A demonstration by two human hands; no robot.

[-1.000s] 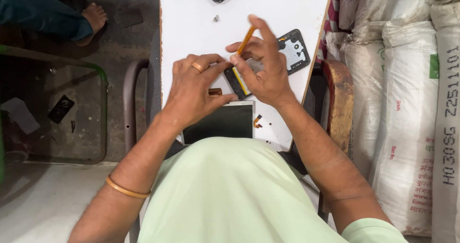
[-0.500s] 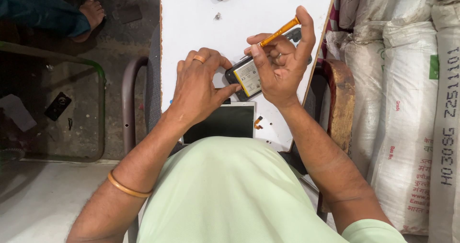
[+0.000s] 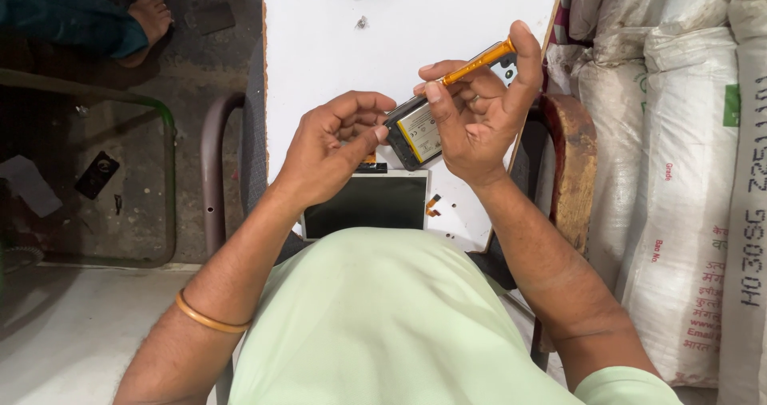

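Both hands, left hand (image 3: 331, 153) and right hand (image 3: 479, 117), hold a phone (image 3: 415, 132); right also holds an orange screwdriver (image 3: 478, 61).

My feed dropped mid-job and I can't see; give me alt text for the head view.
Both hands hold a small phone with a white-labelled battery above a white table: the left hand steadies its near end, the right hand supports it while pinching an orange screwdriver. A detached dark screen lies on the table below them.

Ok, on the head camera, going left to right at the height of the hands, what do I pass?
Green metal frame → curved grey chair armrest → left hand → dark phone with yellow-labelled battery → right hand holding orange screwdriver → worn wooden armrest → white woven sacks.
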